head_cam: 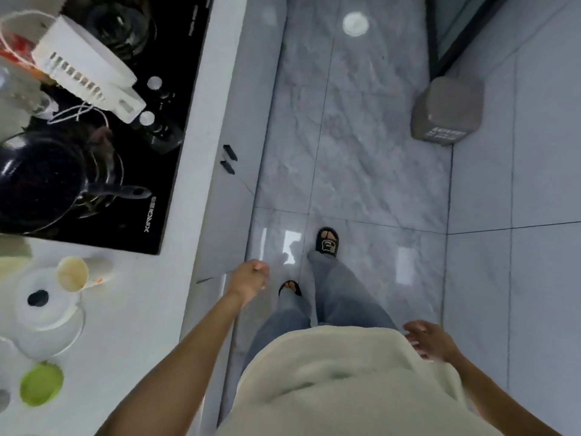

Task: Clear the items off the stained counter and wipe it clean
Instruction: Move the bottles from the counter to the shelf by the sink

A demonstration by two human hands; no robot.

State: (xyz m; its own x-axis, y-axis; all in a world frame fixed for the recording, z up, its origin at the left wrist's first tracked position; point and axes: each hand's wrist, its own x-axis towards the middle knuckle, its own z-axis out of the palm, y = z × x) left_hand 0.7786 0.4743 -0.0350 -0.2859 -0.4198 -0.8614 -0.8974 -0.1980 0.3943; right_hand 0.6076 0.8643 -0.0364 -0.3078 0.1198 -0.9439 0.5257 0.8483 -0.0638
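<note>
The white counter [135, 309] runs along the left. On it lie a tipped paper cup [78, 273], a clear container with a white lid [47, 305] and a green lid [41, 384]. My left hand [250, 280] hangs over the floor beside the counter's front edge, fingers curled in, holding nothing. My right hand [429, 341] is low at the right beside my hip, fingers spread and empty. Neither hand touches anything.
A black cooktop [151, 171] holds a dark pan [53, 180] and a white dish rack [88, 67] with cords. A grey bin [446, 110] stands on the tiled floor by a dark door frame. My feet in black slippers stand on the floor.
</note>
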